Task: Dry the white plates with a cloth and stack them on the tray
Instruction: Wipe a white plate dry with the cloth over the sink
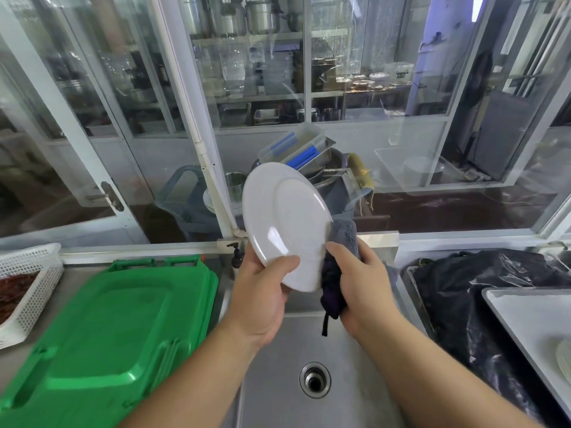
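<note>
A white plate (285, 217) is held up on edge above the steel sink (278, 381), its underside turned toward me. My left hand (262, 291) grips its lower rim, thumb across the plate. My right hand (360, 285) holds a bunched grey and dark purple cloth (336, 273) against the plate's right edge. At the far right lies a grey tray (525, 313) with the rim of another white plate (565, 359) showing at the frame's border.
A green plastic lid (108, 329) covers the counter on the left, beside a white perforated basket (34, 279). A black plastic bag (479, 291) lies between sink and tray. Behind the glass partition a grey bin (188, 208) holds plates, pots and a container.
</note>
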Tool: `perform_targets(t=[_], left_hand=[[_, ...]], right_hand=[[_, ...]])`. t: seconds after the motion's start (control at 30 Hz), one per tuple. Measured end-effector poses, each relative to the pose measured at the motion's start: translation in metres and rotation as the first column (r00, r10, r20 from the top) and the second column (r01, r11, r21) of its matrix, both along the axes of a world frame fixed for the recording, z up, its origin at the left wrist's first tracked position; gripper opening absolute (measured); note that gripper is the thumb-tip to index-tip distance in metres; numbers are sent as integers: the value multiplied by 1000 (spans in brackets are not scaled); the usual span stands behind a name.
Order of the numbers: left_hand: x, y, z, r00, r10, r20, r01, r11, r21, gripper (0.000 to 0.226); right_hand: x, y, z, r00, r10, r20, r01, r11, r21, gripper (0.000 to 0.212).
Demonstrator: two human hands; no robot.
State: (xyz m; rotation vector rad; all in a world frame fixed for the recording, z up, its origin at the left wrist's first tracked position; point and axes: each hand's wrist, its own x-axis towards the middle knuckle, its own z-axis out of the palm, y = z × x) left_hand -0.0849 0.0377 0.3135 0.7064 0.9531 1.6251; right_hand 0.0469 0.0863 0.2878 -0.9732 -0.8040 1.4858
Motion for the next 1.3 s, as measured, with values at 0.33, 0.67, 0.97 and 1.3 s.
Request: perform_targets(t=[0.33, 0.67, 0.97, 1.3], left_hand=[[-46, -10, 33, 999, -19, -51, 12, 991, -130, 29], [-8, -6, 11, 980, 197, 21, -197, 980, -1, 29], [0, -6, 2, 994, 105, 36, -107, 993, 53, 34], [-30, -7, 15, 998, 29, -58, -33, 997, -66, 24]], right_hand=[[39, 29, 18, 928, -15, 372, -75, 971, 226, 40], [1, 13, 10, 973, -82, 217, 76, 997, 35, 16], [-7, -2, 1, 995, -98, 29, 99, 994, -53, 7], [15, 16, 5, 963, -56, 263, 40, 997, 65, 19]])
